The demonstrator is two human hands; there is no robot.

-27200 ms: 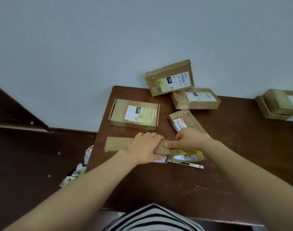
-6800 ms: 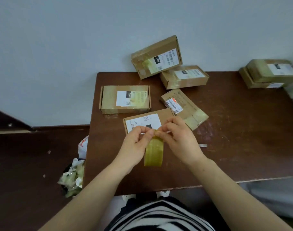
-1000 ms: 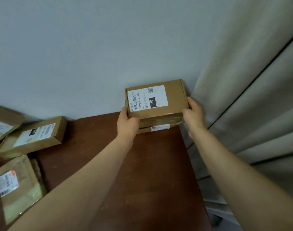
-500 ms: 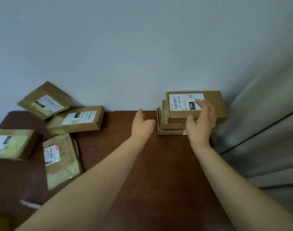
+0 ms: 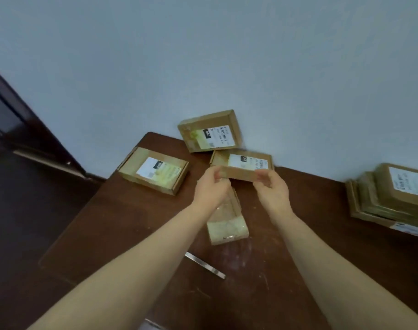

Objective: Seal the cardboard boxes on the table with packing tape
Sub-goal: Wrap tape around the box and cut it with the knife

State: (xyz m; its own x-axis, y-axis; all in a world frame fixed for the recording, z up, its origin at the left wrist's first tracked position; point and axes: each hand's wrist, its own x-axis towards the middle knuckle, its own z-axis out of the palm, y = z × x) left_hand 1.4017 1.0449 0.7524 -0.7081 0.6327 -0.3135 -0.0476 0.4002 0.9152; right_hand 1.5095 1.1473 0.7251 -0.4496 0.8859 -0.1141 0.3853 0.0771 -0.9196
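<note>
Seems partway through: left hand (image 5: 211, 186) and right hand (image 5: 272, 189) curled at near corners of the twelve o'clock box (image 5: 242, 166), grasp too blurred to tell, stack (image 5: 393, 198) at three o'clock likely sealed, ten o'clock box (image 5: 155, 170) and others possibly pending.

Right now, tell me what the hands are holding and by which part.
The left hand and right hand pinch one labelled box by its near long edge, left at the left corner, right near the right corner. Nothing else is held.
</note>
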